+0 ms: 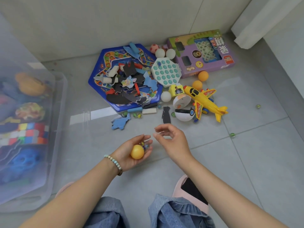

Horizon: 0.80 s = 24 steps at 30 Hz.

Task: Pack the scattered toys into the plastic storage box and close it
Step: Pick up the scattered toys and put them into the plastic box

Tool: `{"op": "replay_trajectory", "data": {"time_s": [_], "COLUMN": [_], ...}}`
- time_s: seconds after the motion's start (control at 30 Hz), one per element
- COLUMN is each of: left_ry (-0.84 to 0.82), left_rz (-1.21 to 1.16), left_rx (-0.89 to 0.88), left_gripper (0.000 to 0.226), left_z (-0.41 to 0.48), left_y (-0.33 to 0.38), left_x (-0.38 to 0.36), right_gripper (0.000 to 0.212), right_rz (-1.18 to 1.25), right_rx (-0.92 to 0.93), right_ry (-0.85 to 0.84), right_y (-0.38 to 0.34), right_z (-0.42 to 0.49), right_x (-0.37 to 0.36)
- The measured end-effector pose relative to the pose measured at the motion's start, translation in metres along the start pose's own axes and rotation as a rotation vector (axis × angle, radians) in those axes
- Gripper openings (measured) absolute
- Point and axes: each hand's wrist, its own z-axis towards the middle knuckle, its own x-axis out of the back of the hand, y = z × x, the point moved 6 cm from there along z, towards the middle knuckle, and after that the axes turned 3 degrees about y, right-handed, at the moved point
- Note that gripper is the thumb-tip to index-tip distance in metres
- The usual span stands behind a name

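At lower centre, the left hand (pixel 131 153) lies palm up, fingers curled around an orange ball (pixel 137 152) and a few marbles (pixel 145 145). Just right of it, the right hand (pixel 172 142) hangs loosely curled and empty. Beyond them, at centre frame, scattered toys (pixel 164 89) lie on the grey floor (pixel 246 162). The clear plastic storage box (pixel 64 96), partly filled, sits at the left edge.

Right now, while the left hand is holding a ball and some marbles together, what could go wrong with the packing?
The left hand cups an orange ball and several marbles on its palm; they might roll off on the way to the storage box.
A green marble lies on the floor apart from the pile and could be missed or stepped on.
Puzzle pieces lie loose on the blue hexagonal board; lifting it tilted may spill them.
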Motion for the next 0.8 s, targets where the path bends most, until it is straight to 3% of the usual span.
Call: {"op": "replay_trajectory", "data": {"time_s": [0.07, 0.33, 0.57, 0.7, 0.8], "left_ry": [0.016, 0.001, -0.018, -0.017, -0.031], "left_rz": [-0.057, -0.267, -0.3, -0.294, -0.25], "left_rx": [-0.04, -0.15, -0.166, -0.16, -0.156], "left_gripper": [0.019, 0.025, 0.03, 0.041, 0.035], "left_z": [-0.003, -0.016, -0.022, -0.02, -0.022], "left_y": [0.011, 0.04, 0.044, 0.045, 0.046], "left_x": [0.01, 0.05, 0.061, 0.066, 0.066], "right_gripper": [0.017, 0.031, 0.024, 0.024, 0.022], "right_rz": [-0.084, -0.53, -0.798, -0.573, -0.28], "right_rx": [-0.007, 0.177, 0.265, 0.191, 0.105], "right_ry": [0.049, -0.068, -0.09, -0.049, -0.203], "right_y": [0.001, -0.016, -0.01, -0.017, -0.03], "right_z": [0.021, 0.067, 0.072, 0.065, 0.044], "right_x": [-0.001, -0.073, -0.088, -0.087, -0.106]}}
